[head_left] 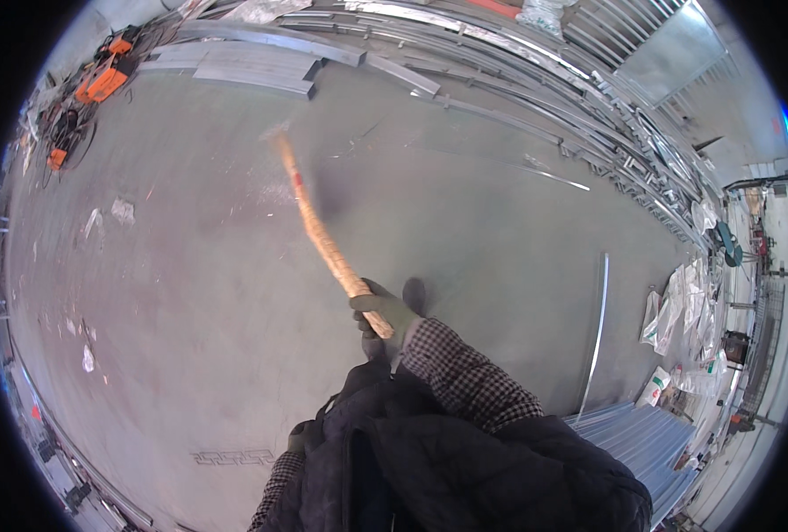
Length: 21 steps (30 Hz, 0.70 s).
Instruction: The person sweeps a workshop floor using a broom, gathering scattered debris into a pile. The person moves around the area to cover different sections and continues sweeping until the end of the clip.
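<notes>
While the right hand [390, 312] wraps its fingers around the tan pole [327, 253], aimed at 11 o'clock, finger state of the left hand [301, 436] cannot be told. Floor obstructions: metal strip [599, 328], 3 o'clock; white bag [654, 387], green marking illegible, 4; metal profiles [257, 66], 11; orange machines [106, 82], 10.

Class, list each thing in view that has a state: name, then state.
Long tan stick with a red band: held near one end, far end blurred
Right hand in a green glove: closed around the stick
Left hand in a dark glove: partly hidden, grip unclear
Long silver metal strip: lying flat
Blue-grey ribbed metal sheets: lying flat
White plastic wrapping: crumpled
Boxy orange machine: on or off unclear
</notes>
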Each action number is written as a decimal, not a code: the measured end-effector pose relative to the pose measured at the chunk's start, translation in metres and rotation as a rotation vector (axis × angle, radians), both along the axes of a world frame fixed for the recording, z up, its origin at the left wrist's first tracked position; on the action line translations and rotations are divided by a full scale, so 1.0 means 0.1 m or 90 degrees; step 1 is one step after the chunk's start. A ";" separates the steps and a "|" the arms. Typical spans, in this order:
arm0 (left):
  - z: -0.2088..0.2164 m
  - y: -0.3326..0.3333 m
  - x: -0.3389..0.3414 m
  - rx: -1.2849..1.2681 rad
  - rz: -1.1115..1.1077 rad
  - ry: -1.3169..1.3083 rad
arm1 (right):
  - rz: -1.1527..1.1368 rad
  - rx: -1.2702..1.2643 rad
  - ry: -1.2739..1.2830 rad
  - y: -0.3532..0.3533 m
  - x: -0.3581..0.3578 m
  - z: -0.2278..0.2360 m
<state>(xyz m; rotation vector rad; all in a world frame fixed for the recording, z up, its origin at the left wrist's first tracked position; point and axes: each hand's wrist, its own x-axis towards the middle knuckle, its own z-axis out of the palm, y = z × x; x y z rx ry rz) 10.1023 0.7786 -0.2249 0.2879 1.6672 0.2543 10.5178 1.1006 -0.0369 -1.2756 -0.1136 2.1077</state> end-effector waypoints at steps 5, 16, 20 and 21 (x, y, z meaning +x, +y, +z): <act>-0.06 0.86 0.33 0.043 0.060 -0.053 | -0.202 0.017 -0.167 -0.15 1.18 -0.32; 1.31 2.01 1.49 -0.017 -0.167 0.170 | -0.382 -0.398 -0.370 0.68 4.27 -1.52; 1.24 1.81 1.21 -0.038 -0.106 0.146 | -0.223 -0.487 -0.319 1.13 4.06 -1.94; 1.22 1.66 1.12 -0.040 -0.125 0.152 | -0.106 -0.471 -0.319 1.24 3.81 -2.09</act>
